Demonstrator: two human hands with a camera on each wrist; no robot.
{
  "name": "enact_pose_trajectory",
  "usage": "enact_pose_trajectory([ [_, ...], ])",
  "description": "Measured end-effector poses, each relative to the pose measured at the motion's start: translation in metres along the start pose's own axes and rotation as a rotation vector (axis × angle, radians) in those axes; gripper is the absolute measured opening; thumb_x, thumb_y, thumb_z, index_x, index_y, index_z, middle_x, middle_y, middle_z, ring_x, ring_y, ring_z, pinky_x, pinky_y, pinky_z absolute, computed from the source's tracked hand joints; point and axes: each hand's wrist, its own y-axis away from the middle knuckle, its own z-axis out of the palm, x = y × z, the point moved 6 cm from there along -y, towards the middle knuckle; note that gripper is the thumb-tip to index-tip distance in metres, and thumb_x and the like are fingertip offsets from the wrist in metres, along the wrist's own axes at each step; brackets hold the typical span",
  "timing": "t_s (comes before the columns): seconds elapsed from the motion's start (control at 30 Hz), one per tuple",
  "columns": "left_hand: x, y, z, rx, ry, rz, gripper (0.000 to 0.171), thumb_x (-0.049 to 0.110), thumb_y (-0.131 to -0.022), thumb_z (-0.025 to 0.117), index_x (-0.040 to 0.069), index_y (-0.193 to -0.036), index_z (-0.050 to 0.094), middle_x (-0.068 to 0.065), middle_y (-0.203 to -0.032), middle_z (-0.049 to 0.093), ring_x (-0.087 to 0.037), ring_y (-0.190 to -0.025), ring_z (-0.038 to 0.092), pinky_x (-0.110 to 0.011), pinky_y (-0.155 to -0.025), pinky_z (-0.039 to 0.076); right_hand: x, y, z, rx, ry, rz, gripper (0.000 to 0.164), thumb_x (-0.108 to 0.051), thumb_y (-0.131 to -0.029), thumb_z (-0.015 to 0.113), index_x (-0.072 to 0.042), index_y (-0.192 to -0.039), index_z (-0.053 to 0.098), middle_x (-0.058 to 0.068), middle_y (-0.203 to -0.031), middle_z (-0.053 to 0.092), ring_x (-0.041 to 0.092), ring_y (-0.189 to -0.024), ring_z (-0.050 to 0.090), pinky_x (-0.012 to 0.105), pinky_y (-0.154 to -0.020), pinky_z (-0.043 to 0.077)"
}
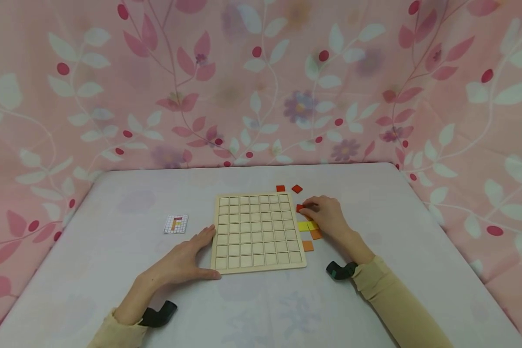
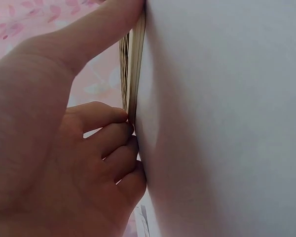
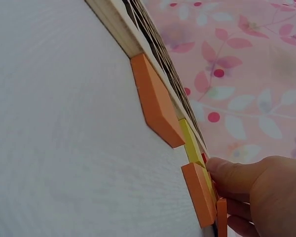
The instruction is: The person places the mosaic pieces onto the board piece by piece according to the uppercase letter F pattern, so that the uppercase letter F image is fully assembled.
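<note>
A pale wooden grid board (image 1: 257,231) lies on the white table. My left hand (image 1: 178,263) rests at its near left corner, thumb along the front edge and fairly straight fingers touching the left side; the left wrist view shows these fingertips against the board's edge (image 2: 133,74). At the board's right side my right hand (image 1: 328,217) pinches a small red square tile (image 1: 300,208) between thumb and fingertips. Yellow tiles (image 1: 307,226) and orange tiles (image 1: 308,246) lie just below that hand, by the board's edge. Fingers partly hide some of the tiles.
Two more red tiles, one square (image 1: 280,188) and one turned cornerwise (image 1: 297,189), lie beyond the board's far right corner. Left of the board is a small printed grid card (image 1: 176,224) with a coloured pattern. A pink floral cloth (image 1: 261,82) hangs behind the table.
</note>
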Motion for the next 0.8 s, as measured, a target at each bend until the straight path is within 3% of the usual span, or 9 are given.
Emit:
enact_pose_trajectory([
  [0.47, -0.0012, -0.0003, 0.0007, 0.006, -0.022, 0.0, 0.118, 0.062, -0.07, 0.082, 0.005, -0.158, 0.027, -0.014, -0.165, 0.025, -0.044, -0.148, 0.026, -0.062, -0.116, 0.027, -0.0035, -0.0001, 0.003, 0.029, 0.103, -0.095, 0.026, -0.025, -0.086, 0.08, -0.004, -0.102, 0.077, 0.009, -0.092, 0.075, 0.024, -0.086, 0.067, 0.042, -0.081, 0.053],
  [0.8, -0.0006, 0.0006, 0.0006, 0.006, -0.009, -0.002, 0.117, 0.064, -0.07, 0.081, 0.007, -0.158, 0.027, -0.012, -0.165, 0.024, -0.043, -0.149, 0.024, -0.063, -0.116, 0.025, -0.0023, 0.0001, -0.0001, 0.063, 0.053, -0.082, 0.025, -0.024, -0.085, 0.081, -0.004, -0.099, 0.078, 0.008, -0.089, 0.076, 0.026, -0.087, 0.069, 0.043, -0.081, 0.054],
])
